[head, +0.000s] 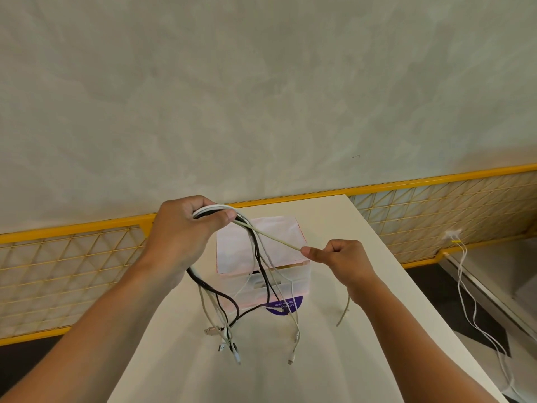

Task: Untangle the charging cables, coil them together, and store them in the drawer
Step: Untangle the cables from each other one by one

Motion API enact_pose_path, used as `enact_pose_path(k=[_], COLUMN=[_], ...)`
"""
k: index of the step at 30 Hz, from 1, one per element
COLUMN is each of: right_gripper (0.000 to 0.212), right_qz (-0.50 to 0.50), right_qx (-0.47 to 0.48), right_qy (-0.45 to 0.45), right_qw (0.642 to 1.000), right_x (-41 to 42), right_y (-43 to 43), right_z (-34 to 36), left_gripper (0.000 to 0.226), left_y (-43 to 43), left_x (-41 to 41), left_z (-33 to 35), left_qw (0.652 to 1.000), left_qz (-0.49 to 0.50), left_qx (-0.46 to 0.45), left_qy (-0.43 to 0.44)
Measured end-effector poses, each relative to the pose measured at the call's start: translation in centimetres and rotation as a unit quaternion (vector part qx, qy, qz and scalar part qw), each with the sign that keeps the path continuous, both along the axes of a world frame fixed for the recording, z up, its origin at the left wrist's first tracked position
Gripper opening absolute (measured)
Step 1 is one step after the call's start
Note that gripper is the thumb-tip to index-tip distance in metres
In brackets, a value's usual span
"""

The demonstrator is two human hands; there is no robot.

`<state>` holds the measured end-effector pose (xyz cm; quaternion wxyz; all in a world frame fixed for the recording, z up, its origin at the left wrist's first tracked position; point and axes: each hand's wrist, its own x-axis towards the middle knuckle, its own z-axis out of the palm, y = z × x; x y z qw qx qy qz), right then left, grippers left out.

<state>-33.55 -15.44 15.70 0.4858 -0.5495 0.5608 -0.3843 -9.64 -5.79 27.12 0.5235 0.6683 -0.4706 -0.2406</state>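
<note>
Spanning the lower middle of the view, the white surface (261,382) carried a small translucent drawer unit (284,225) near its far edge, close enough that storing would need only a short reach. Whether its drawer stood open could not be told behind the hanging cords.

The left hand (180,228), at 10 o'clock from the unit, was raised with fingers and thumb curled round the gathered charging cables (220,212). It was probably held high so that the tails hung free and their crossings showed. The right hand (343,257), at 3 o'clock from the unit, pinched one pale strand (273,238). The strand ran taut from the left grip toward 4 o'clock, likely to draw it out of the bunch.

Black and white tails dangled in front of the unit, crossing one another, so untangling looked unfinished. The plugs (213,331) hung at 6 o'clock, near the surface; contact was unclear.
</note>
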Motion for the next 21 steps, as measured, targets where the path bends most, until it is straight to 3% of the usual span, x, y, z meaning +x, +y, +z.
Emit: enact_pose_path(k=[5,12,15,21], right_gripper=[0.016,0.048,0.047,0.025], right_qz=[0.046,-0.018,-0.028,0.016], right_qx=[0.030,0.035,0.034,0.061], right_qy=[-0.049,0.017,0.044,0.003], right_qw=[0.997,0.999,0.998,0.998], right_x=[-1.0,-1.1,-0.8,-1.9], right_y=[0.1,0.5,0.5,0.9], right_z=[0.2,-1.2,-1.8,-1.6], left_gripper=[0.014,0.013,0.014,0.016], left_y=[0.1,0.4,0.3,0.3], left_x=[0.6,0.4,-0.1,0.7], left_z=[0.5,0.8,0.5,1.2], left_qw=[0.999,1.000,1.000,1.000], left_qz=[0.010,0.006,0.004,0.009], left_qx=[-0.016,-0.017,-0.006,-0.028], left_qy=[0.026,0.017,0.001,0.007])
